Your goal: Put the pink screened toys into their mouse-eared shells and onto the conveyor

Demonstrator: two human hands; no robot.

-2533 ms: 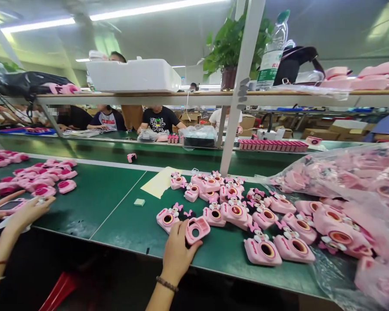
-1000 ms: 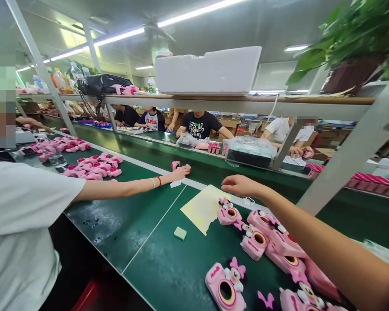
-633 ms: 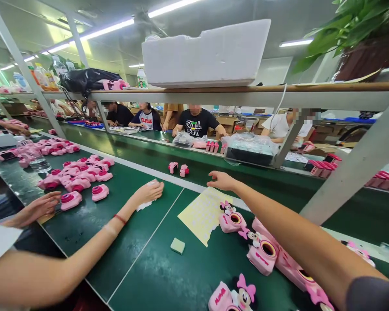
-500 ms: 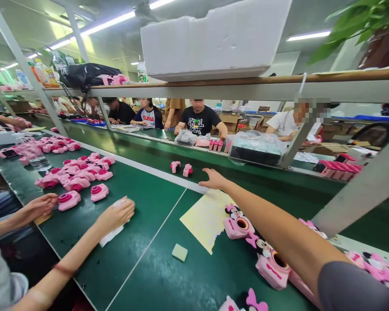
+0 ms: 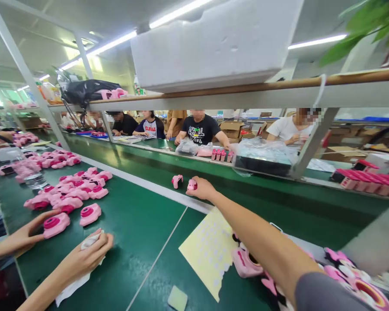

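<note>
Head view, looking down the line. Our subject's right hand (image 5: 201,188) has crossed the table (image 5: 123,276) from the open reach of a moment ago and come down on a pink toy camera (image 5: 192,185). Fingers now curl over it, so the grip looks closed on the camera, which is no longer lying free. It sits on the green surface beyond the white strip (image 5: 139,182), with a second camera (image 5: 177,181) just beside it, untouched. The left hand is out of view, so we cannot tell its state. The grey sleeve (image 5: 324,293) fills the lower right, the arm stretched over a sticker sheet (image 5: 210,255) and a cluster of Minnie-eared cameras (image 5: 353,276).

To the left, a co-worker's hand (image 5: 87,252) has drawn back toward the body, pressing a white wipe (image 5: 91,240). Their other hand (image 5: 27,237) lies open near a camera (image 5: 56,225), at the edge of a larger pink pile (image 5: 65,192). A green block (image 5: 177,298) lies near the sheet's lower edge. The view has swung toward the far line.
</note>
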